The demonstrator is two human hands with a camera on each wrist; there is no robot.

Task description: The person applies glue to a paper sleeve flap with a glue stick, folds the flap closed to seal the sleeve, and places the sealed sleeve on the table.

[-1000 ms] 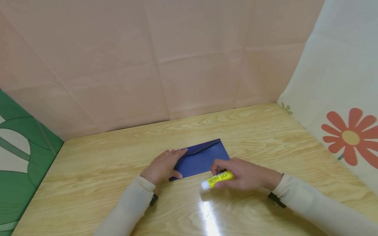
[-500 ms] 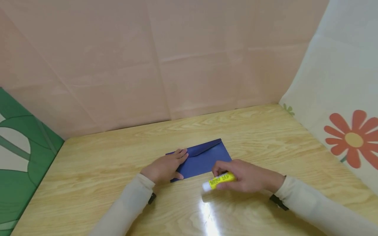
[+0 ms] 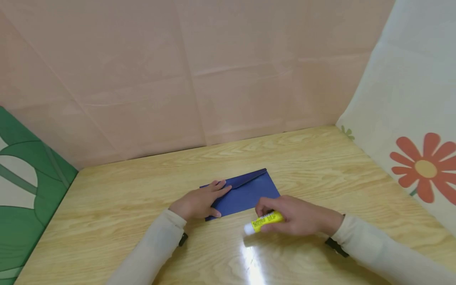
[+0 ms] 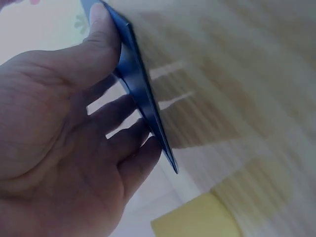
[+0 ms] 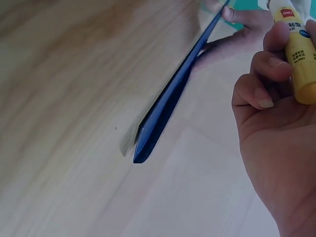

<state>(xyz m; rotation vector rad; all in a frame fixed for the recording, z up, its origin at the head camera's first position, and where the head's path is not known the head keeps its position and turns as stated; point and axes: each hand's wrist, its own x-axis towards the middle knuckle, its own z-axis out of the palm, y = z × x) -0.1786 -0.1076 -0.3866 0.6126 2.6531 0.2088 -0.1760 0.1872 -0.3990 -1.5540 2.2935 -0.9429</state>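
A dark blue envelope [image 3: 246, 194] lies on the wooden table, its flap [image 3: 254, 175] folded over along the far side. My left hand [image 3: 199, 201] rests on the envelope's left end, fingers fairly straight across the flap and thumb by the near edge. From the left wrist, the hand [image 4: 74, 128] shows its palm, with thumb and fingers against the thin blue envelope [image 4: 140, 89]. A yellow glue stick [image 3: 265, 221] with a white cap is gripped in my right hand [image 3: 295, 215], just off the envelope's near right corner. Printed lettering marks the glue stick [image 5: 301, 59] in the right wrist view.
Behind the wood-grain table [image 3: 135, 178] hangs a pinkish cloth backdrop [image 3: 149, 99]. A white panel with a red flower [image 3: 425, 168] borders the right side, and a green patterned panel [image 3: 21, 237] the left. Light glares off the tabletop near the front.
My left hand's fingers have spread, with one reaching a little farther right over the flap. The right hand stays nearly in place with the glue stick. The head view has shifted slightly.
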